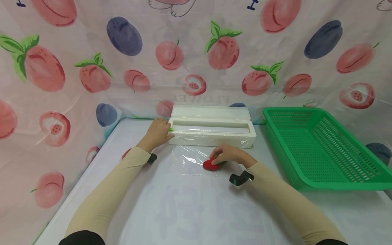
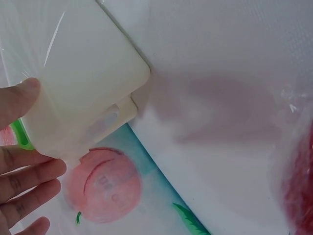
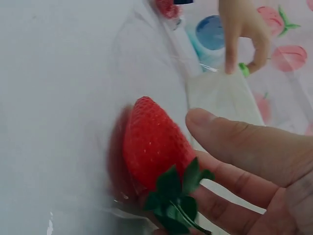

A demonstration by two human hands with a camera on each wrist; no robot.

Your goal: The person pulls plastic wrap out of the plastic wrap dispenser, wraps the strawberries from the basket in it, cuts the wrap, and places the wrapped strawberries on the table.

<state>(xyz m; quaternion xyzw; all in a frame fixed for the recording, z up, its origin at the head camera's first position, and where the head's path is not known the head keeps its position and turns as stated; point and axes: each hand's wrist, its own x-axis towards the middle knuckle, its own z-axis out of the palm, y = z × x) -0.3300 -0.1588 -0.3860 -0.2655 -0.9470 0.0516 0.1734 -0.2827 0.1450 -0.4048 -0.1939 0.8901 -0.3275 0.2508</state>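
Note:
At the left end of a white cling film box (image 1: 211, 139), my left hand (image 1: 158, 132) has its thumb and fingers around a small green slider (image 2: 20, 134). Clear film (image 1: 186, 160) comes over the box's front and lies spread on the table. On that film lies a red strawberry (image 3: 154, 147) with green leaves (image 3: 176, 200). My right hand (image 1: 228, 154) is at the strawberry: the fingers are against its side, and in the right wrist view the thumb stands a little apart from it.
A green plastic basket (image 1: 294, 170) stands to the right of the box. The box's lid (image 1: 211, 111) is raised at the back. Behind my left forearm sits a red item in clear film (image 3: 168, 9), mostly hidden in the head view. A fruit-print cloth (image 1: 190, 44) hangs behind the white table (image 1: 196, 211).

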